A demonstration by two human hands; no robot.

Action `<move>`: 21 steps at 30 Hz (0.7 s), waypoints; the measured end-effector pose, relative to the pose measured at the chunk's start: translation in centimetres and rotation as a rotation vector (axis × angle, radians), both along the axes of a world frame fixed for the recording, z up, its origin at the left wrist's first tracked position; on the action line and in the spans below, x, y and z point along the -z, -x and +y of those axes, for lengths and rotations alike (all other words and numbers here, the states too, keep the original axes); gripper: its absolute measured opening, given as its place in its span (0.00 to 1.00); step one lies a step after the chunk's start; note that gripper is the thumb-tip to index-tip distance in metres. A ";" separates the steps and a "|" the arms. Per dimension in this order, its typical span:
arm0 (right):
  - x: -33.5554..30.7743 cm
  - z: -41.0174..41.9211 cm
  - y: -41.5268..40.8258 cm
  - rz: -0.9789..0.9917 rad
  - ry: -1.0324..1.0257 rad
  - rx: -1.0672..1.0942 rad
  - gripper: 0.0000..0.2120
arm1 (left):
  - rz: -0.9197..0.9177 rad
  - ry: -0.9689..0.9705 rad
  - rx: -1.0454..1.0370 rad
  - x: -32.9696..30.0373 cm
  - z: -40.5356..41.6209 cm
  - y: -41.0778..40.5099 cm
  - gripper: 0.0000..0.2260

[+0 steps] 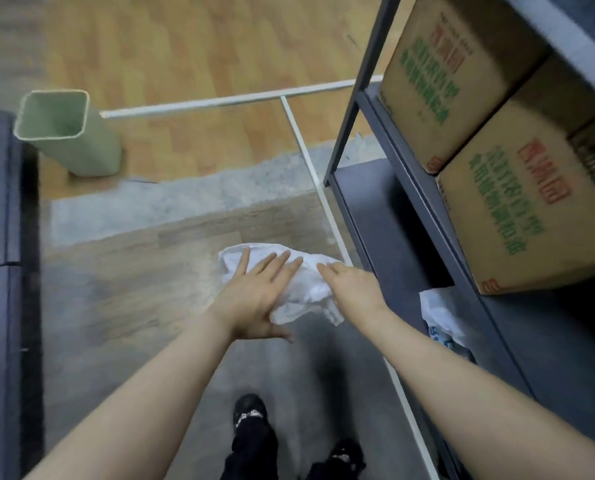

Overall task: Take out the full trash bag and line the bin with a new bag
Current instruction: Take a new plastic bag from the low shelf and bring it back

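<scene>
head view: both hands out front, holding crumpled white bag (304, 285) between them. left hand (254, 292) flat on bag, fingers straight and spread. right hand (353, 284) on bag's right side, grip hard to tell. green bin (71, 133) stands on wood floor, far left, well apart, no bag inside. cardboard boxes (497, 150) on gray shelf (386, 140) at right.
</scene>
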State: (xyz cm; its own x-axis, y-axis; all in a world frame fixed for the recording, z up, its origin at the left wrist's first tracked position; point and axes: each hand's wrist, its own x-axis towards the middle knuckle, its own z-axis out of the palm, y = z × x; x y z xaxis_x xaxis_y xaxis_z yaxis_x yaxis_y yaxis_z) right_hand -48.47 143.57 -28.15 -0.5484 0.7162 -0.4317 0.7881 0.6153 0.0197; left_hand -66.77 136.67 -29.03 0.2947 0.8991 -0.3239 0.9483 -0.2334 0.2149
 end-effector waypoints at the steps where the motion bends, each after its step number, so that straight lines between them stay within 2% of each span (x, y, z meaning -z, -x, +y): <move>1: -2.1 -0.1 1.7 0.005 0.003 -0.028 0.30 | 0.003 0.000 -0.007 -2.0 -0.5 1.1 0.55; 6: -10.5 -0.9 9.7 0.055 -0.051 -0.161 0.27 | 0.027 -0.021 -0.198 -10.1 -3.3 7.5 0.48; 9: -14.0 -1.2 14.0 0.075 -0.100 -0.276 0.31 | 0.082 0.009 -0.348 -13.9 -4.3 11.4 0.43; 10: -15.1 -1.1 15.3 0.079 -0.113 -0.290 0.31 | 0.100 0.004 -0.391 -14.7 -4.5 12.5 0.40; 12: -17.9 -1.2 17.9 -0.008 -0.041 -0.343 0.26 | 0.160 -0.049 -0.451 -16.2 -4.4 14.8 0.26; 14: -18.3 -0.5 19.8 0.065 -0.096 -0.396 0.22 | 0.226 -0.103 -0.529 -17.2 -3.9 16.7 0.14; 15: -18.4 -0.1 20.8 0.076 -0.100 -0.413 0.21 | 0.241 -0.132 -0.569 -17.6 -3.4 17.5 0.12; 19: -17.7 3.0 23.8 0.195 -0.130 -0.464 0.24 | 0.296 -0.126 -0.758 -18.6 -0.4 20.3 0.10; 21: -17.2 5.7 25.7 0.208 -0.215 -0.529 0.29 | 0.229 -0.061 -0.905 -18.9 1.9 22.5 0.10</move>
